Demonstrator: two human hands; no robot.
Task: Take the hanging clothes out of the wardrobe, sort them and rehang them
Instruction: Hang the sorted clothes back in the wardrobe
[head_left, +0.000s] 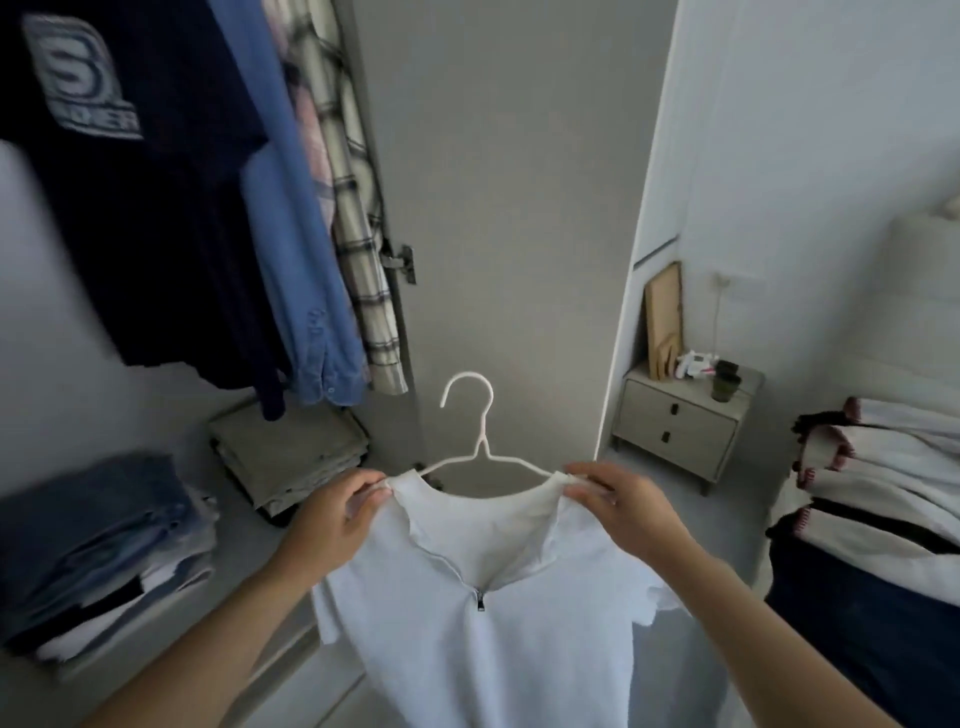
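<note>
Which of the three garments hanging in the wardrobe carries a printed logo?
The navy T-shirt, leftmost on the rail, with a pale logo on its chest. The blue shirt beside it is plain and the checked shirt only has a grid pattern.

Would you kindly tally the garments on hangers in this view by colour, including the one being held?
Navy: 1, the logo T-shirt
Blue: 1, the denim shirt
Plaid: 1, the checked shirt
White: 1, the zip-neck top on the white hanger, pinched by the left hand and right hand
Total: 4

both hands pinching white top, hanger
</note>
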